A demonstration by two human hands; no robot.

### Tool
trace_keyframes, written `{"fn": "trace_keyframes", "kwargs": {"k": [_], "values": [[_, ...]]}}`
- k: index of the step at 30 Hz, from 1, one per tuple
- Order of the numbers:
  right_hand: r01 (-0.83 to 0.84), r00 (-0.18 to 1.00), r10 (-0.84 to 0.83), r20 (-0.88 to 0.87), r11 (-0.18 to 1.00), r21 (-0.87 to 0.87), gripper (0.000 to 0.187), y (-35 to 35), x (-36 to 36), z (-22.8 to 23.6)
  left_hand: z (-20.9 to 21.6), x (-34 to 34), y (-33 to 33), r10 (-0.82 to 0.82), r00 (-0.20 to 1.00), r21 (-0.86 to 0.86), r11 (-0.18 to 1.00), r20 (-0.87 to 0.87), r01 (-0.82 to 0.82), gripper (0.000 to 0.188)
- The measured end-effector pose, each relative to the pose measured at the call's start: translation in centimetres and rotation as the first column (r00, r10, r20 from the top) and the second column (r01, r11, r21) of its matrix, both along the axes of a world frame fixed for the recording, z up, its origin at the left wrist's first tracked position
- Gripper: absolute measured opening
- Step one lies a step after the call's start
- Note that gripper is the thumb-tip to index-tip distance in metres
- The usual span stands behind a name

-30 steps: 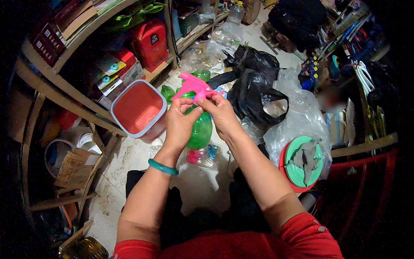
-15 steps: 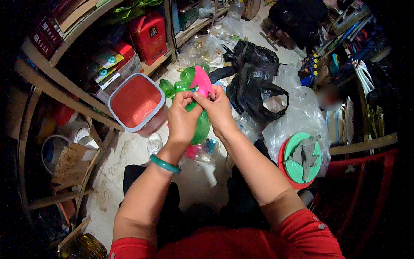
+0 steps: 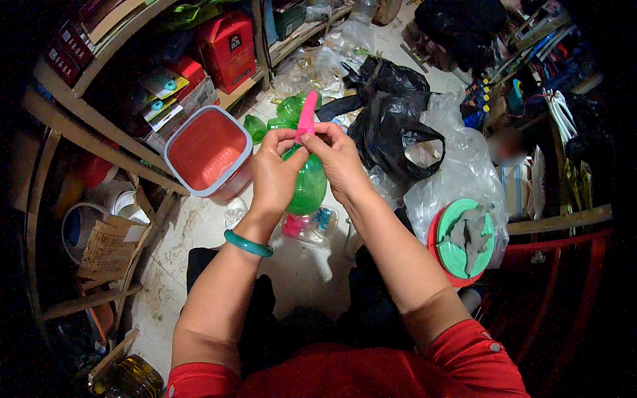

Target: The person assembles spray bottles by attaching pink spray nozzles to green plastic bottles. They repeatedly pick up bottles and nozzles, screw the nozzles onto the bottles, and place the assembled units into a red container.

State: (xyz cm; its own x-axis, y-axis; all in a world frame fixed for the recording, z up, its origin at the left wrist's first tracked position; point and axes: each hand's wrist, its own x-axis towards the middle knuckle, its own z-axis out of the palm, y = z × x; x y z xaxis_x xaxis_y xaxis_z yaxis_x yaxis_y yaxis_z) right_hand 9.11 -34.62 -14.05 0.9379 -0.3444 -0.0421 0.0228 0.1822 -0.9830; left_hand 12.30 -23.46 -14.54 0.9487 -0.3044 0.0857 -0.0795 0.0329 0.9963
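Observation:
Between my two hands is a spray bottle with a translucent green body and a pink spray head. My left hand, a teal bangle on its wrist, is closed at the pink head's base near the neck. From the other side my right hand pinches the same pink part with thumb and fingers. How the head sits on the neck is hidden by my fingers. Beyond my hands, more green bottles are on the floor. Below the held bottle is a clear container with pink and blue pieces.
A red basin with a grey rim stands on the left beside wooden shelving. To the right lie a black plastic bag and clear plastic sheeting. A green round lid bears a grey glove or cloth.
The pink spray head has turned, from its broad side showing to a narrow upright outline. The green body now shows more fully between my hands, which have shifted slightly.

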Motion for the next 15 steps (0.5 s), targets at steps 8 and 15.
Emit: {"fn": "trace_keyframes", "kwargs": {"k": [8, 15], "values": [[-0.118, 0.992, 0.122, -0.028, 0.986, 0.121, 0.027, -0.7, -0.2, 1.0, 0.9, 0.4, 0.4, -0.051, 0.999, 0.011, 0.999, -0.012, 0.051, 0.031], [-0.149, 0.989, 0.15, -0.021, 0.988, 0.031, 0.02, -1.3, -0.1, 0.4, 0.8, 1.0, 0.8, -0.169, 0.984, -0.031, 0.985, -0.058, 0.167, 0.027]]}}
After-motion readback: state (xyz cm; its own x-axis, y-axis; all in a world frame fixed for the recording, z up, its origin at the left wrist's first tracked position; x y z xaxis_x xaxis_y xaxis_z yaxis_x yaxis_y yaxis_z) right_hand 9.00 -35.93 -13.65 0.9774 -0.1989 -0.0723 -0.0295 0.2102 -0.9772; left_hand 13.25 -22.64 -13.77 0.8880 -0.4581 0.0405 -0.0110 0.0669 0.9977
